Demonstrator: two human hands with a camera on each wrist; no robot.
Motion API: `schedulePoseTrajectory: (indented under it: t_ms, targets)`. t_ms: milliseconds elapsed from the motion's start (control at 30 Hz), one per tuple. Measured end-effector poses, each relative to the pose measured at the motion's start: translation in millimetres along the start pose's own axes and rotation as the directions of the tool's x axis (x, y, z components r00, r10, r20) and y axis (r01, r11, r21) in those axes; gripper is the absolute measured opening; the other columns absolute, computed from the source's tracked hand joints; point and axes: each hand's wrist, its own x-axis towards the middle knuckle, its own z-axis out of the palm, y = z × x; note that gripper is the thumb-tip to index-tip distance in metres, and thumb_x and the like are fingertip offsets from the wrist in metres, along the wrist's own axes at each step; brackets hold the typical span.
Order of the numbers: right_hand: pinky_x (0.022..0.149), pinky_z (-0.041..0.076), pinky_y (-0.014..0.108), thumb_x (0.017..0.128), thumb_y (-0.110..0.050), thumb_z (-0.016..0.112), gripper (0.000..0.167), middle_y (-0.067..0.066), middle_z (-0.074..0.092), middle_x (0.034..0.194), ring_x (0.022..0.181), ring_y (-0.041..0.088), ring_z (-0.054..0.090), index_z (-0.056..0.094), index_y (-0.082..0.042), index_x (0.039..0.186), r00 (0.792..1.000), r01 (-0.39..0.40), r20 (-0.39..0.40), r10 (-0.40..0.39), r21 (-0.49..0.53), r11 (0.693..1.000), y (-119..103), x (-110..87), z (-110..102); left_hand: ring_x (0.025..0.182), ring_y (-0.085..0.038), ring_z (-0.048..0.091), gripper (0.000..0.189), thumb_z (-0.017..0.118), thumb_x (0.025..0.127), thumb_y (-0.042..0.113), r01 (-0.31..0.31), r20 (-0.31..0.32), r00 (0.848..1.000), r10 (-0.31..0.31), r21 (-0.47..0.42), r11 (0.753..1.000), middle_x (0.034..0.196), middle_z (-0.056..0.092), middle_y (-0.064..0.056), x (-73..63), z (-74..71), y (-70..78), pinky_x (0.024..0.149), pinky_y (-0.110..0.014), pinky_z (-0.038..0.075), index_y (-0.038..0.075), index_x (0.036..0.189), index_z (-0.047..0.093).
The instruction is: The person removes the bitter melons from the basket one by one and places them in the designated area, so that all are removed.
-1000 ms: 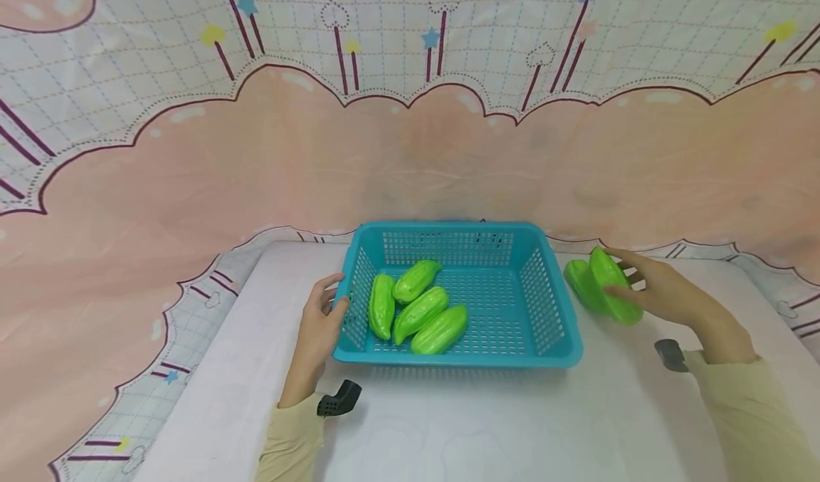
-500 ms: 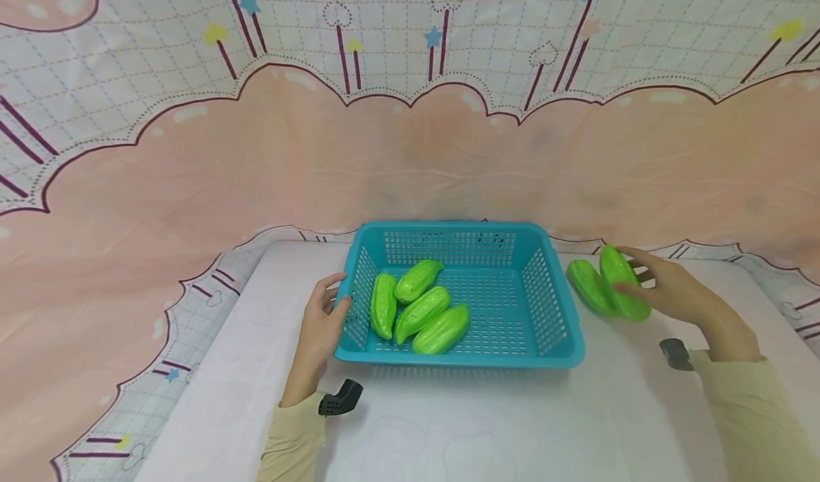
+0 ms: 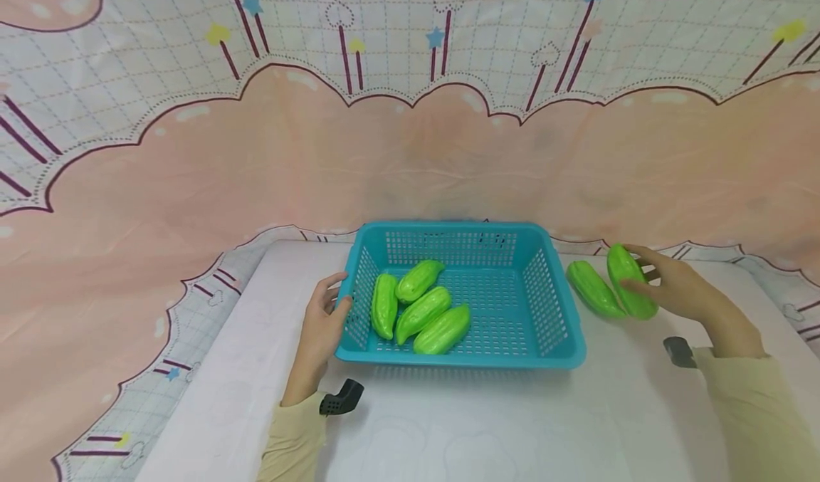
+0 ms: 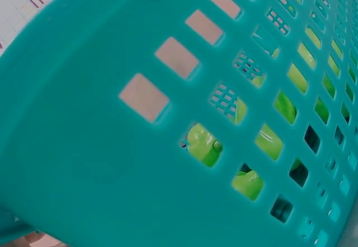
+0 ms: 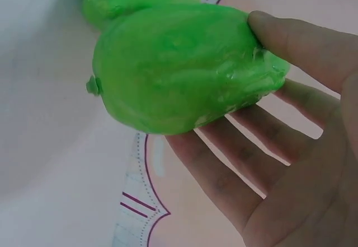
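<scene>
In the head view, my right hand [image 3: 677, 286] holds a bright green bitter melon [image 3: 631, 284] between thumb and fingers, at the right of the table. The right wrist view shows the thumb on one side of this bitter melon [image 5: 179, 70] and the fingers along the other. A second bitter melon [image 3: 592, 287] lies close by on its left. My left hand [image 3: 320, 325] holds the left rim of a blue perforated plastic basket [image 3: 461, 360]. Several bitter melons [image 3: 423, 310] lie in the basket's left half. The basket wall [image 4: 84, 140] fills most of the left wrist view.
A white-covered table [image 3: 487, 425] lies under everything. Behind it hangs a pink and white patterned cloth [image 3: 448, 154]. Black wrist devices [image 3: 342, 398] sit at both sleeves. The basket's right half shows its bare mesh floor [image 3: 496, 311].
My right hand has moved slightly right with its bitter melon, which now overlaps the second one less. My left hand stays at the basket's rim.
</scene>
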Motion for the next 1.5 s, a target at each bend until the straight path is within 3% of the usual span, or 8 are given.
schedulePoseTrajectory:
  t_ms: [933, 1500]
  targets:
    - [0.086, 0.046, 0.067, 0.099, -0.028, 0.058, 0.072, 0.045, 0.045, 0.128, 0.114, 0.061, 0.050, 0.022, 0.009, 0.150, 0.993, -0.114, 0.031, 0.115, -0.027, 0.993, 25, 14.9, 20, 0.125, -0.031, 0.055, 0.045, 0.047, 0.101, 0.014, 0.003, -0.004, 1.000, -0.003, -0.001, 1.000, 0.138, 0.053, -0.016, -1.7, 0.7, 0.3, 0.100, -0.048, 0.045, 0.019, 0.146, 0.043]
    - [0.082, 0.049, 0.065, 0.100, -0.034, 0.055, 0.072, 0.047, 0.045, 0.126, 0.112, 0.063, 0.048, 0.026, 0.015, 0.144, 0.985, -0.155, 0.068, 0.158, -0.050, 0.987, 30, 22.3, 23, 0.127, -0.032, 0.054, 0.045, 0.047, 0.100, 0.012, -0.002, -0.010, 1.000, 0.002, -0.004, 1.000, 0.139, 0.053, -0.016, 0.4, 1.2, 0.1, 0.101, -0.050, 0.045, 0.018, 0.145, 0.043]
